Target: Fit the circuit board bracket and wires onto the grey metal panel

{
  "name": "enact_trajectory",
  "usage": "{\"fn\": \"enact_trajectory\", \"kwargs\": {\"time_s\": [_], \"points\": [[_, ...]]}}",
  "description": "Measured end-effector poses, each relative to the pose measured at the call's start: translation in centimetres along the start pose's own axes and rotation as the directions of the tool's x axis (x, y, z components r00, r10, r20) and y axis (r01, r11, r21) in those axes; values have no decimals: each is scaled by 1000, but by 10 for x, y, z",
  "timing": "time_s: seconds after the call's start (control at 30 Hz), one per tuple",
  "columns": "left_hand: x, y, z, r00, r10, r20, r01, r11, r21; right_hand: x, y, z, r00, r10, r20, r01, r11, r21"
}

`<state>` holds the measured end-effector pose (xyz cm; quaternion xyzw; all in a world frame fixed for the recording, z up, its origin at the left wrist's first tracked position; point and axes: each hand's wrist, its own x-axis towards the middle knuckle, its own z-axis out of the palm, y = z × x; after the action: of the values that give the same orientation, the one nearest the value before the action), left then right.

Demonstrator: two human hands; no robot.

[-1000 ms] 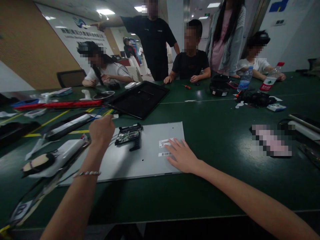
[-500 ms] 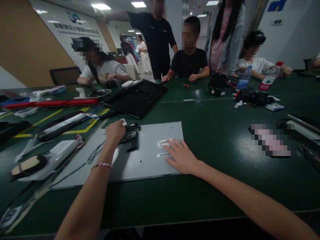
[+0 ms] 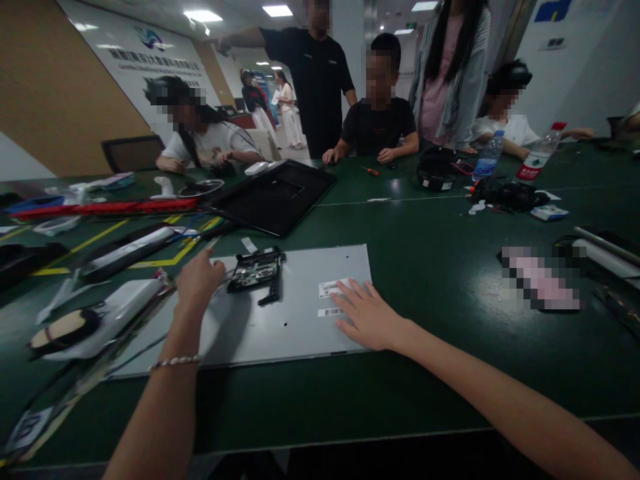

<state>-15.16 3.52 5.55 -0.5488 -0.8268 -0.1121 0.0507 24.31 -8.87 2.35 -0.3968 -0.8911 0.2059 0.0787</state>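
Note:
A flat grey metal panel (image 3: 300, 340) lies before me on the green table, with a small circuit board in a black plastic frame (image 3: 255, 273) on its upper part. My left hand (image 3: 197, 283) is just left of that board, fingers curled in. Thin grey cables (image 3: 220, 283) pass from the board toward it; its fingertips are partly hidden, so I cannot tell what they hold. Fingers spread, my right hand (image 3: 373, 317) rests flat on the panel's right side, partly over a white label (image 3: 329, 288). A white strip (image 3: 249, 245) sticks up beside the board's upper edge.
Behind the panel lies a large black plastic frame (image 3: 277, 197). A white device with a tan and black pouch (image 3: 65, 331) and cables crowd the left. Right are a phone (image 3: 543, 280) and bottles (image 3: 540, 153). A screwdriver (image 3: 370, 171) lies farther back; several people are across the table.
My left hand has moved left and down from the board's upper left corner, uncovering the board and white strip. My right hand stays flat on the panel.

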Motion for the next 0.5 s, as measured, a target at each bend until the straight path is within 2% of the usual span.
{"fn": "enact_trajectory", "kwargs": {"time_s": [0.13, 0.23, 0.3, 0.37, 0.43, 0.5], "points": [[3, -21, 0, 996, -63, 58, 64, 998, -17, -5, 0, -1, 1000, 8, 7, -8, 1000, 11], [2, -21, 3, 997, -54, 52, 55, 998, -12, -8, 1, 0, 1000, 9, 15, -9, 1000, 22], [0, -10, 6, 998, 63, -18, -63, 998, -15, -9, 2, 0, 1000, 8, 23, -9, 1000, 25], [-2, 8, 10, 964, 255, -80, -257, 966, -12, -9, 2, 0, 1000, 10, 28, -10, 1000, 26], [-4, 28, 16, 908, 415, -54, -416, 909, -6, -9, 2, -1, 1000, 9, 24, -9, 1000, 27], [-3, 44, 22, 875, 483, 41, -483, 875, -9, -9, 2, -1, 1000, 8, 18, -8, 1000, 27]]}}
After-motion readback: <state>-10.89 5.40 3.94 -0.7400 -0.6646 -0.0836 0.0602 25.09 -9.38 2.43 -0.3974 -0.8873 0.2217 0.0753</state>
